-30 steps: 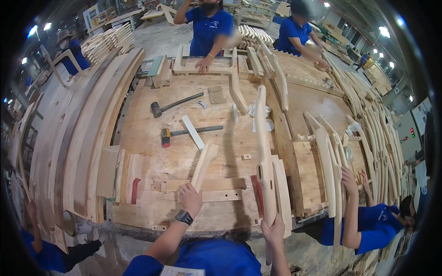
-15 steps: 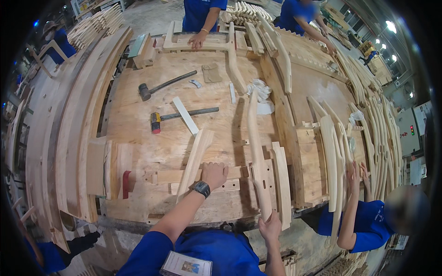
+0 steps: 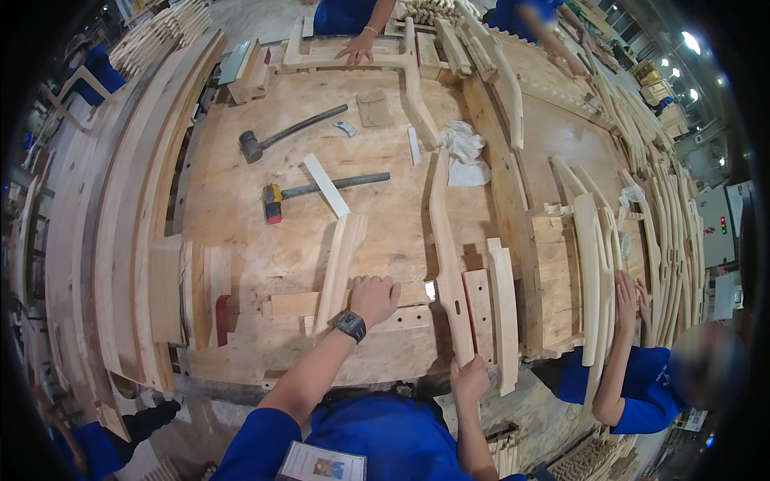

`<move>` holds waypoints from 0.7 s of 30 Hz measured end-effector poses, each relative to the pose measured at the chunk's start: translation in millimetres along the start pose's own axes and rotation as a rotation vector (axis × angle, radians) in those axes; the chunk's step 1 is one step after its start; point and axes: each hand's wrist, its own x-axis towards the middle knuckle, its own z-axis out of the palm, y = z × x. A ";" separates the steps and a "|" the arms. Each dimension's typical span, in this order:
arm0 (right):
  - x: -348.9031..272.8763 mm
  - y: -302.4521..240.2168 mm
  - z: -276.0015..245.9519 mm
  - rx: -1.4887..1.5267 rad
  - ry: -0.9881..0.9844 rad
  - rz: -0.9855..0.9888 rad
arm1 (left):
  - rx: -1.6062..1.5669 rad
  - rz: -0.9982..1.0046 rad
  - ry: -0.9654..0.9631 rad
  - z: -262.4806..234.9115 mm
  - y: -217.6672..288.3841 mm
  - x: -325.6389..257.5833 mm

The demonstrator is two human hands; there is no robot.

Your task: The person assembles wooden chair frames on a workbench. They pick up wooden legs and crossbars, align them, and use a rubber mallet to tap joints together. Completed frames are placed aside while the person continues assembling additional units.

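Observation:
My left hand (image 3: 374,299), with a watch on its wrist, is closed over a pale wooden rail (image 3: 415,293) lying across the bench front. Just left of it, a short curved wooden leg (image 3: 343,255) slants up across the rail's left part. My right hand (image 3: 470,381) grips the near end of a long curved wooden leg (image 3: 449,260), which has a slot in its side. The rail's right end is close to this leg; whether they touch, I cannot tell. Right of the leg are a red-edged wooden block (image 3: 479,309) and a loose wooden piece (image 3: 503,313).
Two mallets (image 3: 273,204) (image 3: 250,146), a white strip (image 3: 326,186) and a white cloth (image 3: 463,148) lie farther back. A co-worker's hand (image 3: 355,50) rests on a wooden frame (image 3: 321,61) at the far side. Another person works at right beside stacked wooden legs (image 3: 589,264).
The long leg has shifted slightly left with my right hand, uncovering the red-edged block beside it. My left hand stays on the rail. The view has moved a little.

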 end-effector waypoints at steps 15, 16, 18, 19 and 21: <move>-31.4 76.7 35.7 0.023 -0.133 0.053 | -0.069 0.002 -0.211 -13.3 -1.0 5.6; -36.7 72.4 41.3 -0.013 -0.129 0.075 | -0.074 -0.004 -0.209 -13.2 1.0 4.5; -41.5 63.0 46.6 -0.022 -0.106 0.064 | -0.078 -0.016 -0.186 -13.7 1.1 7.2; -40.7 63.1 44.3 -0.009 -0.119 0.058 | -0.080 -0.016 -0.197 -14.5 0.5 5.3; -31.4 60.9 38.6 0.027 -0.127 0.033 | -0.078 -0.008 -0.197 -12.8 -3.8 5.3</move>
